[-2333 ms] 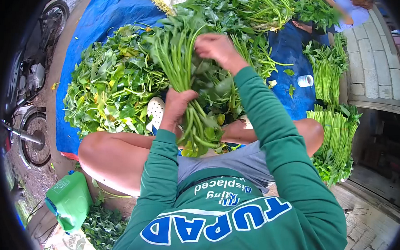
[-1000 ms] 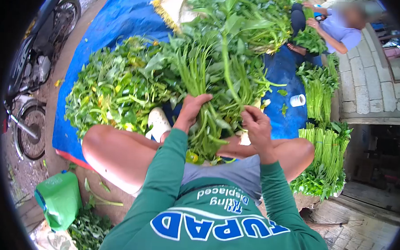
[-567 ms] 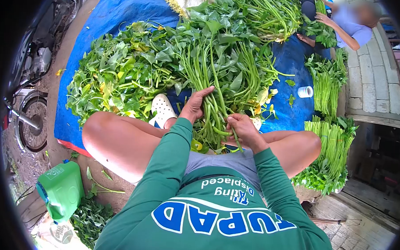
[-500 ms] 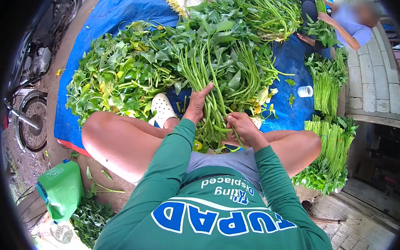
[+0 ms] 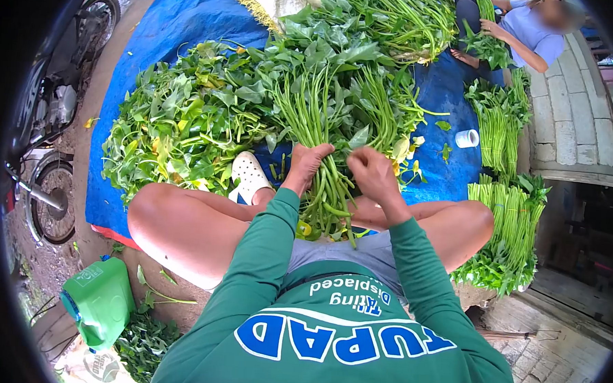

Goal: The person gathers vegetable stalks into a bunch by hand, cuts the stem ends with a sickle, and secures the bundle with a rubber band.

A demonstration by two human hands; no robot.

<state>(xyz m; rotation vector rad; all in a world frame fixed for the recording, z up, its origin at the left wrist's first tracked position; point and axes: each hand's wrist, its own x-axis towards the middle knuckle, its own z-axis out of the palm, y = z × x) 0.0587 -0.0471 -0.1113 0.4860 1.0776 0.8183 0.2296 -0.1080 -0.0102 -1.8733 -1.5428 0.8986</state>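
My left hand (image 5: 309,165) is wrapped round a bunch of water spinach (image 5: 307,116), just above its cut stem ends. The leaves point away from me over the pile, and the stem ends hang toward my lap. Just right of the bunch, my right hand (image 5: 374,172) is held up with its fingers curled closed. Whatever it may hold is hidden. More loose water spinach (image 5: 382,109) lies right behind the hands. A heap of leaves and cut stems (image 5: 187,114), partly yellowed, spreads to the left.
A blue tarp (image 5: 446,115) lies under the greens. Tied bundles (image 5: 500,227) are stacked at the right, near a white roll (image 5: 467,138). Another person (image 5: 525,37) holds greens at the upper right. A green jug (image 5: 100,302) and a motorcycle (image 5: 57,112) stand at left.
My right hand has risen from the stem ends and come away to the right of the bunch. My left hand keeps its hold, slightly lower, and the stems are gathered closer together.
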